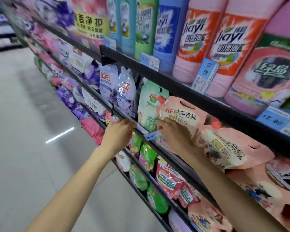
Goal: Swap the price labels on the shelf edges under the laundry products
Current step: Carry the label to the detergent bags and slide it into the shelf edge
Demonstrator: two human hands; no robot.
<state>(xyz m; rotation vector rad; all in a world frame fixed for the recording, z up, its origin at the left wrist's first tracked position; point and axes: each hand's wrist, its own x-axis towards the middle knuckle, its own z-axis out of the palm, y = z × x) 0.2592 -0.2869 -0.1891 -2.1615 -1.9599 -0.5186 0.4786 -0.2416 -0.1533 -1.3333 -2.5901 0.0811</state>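
Both hands are at the dark edge of the middle shelf (172, 158), under pouches of laundry detergent. My right hand (172, 133) pinches a blue price label (151, 136) that sticks out from the shelf edge, just below the green pouch (149, 108) and the pink pouch (181, 114). My left hand (120, 133) rests on the same edge a little to the left, fingers curled over the clear label strip (134, 122); whether it holds a label is hidden by the fingers.
The upper shelf carries tall bottles with blue price labels (203, 76) (274, 120) (149, 61) leaning against them. Lower shelves hold green and pink pouches (167, 181). Purple pouches (126, 91) stand further left. The tiled aisle floor (32, 131) lies to the left.
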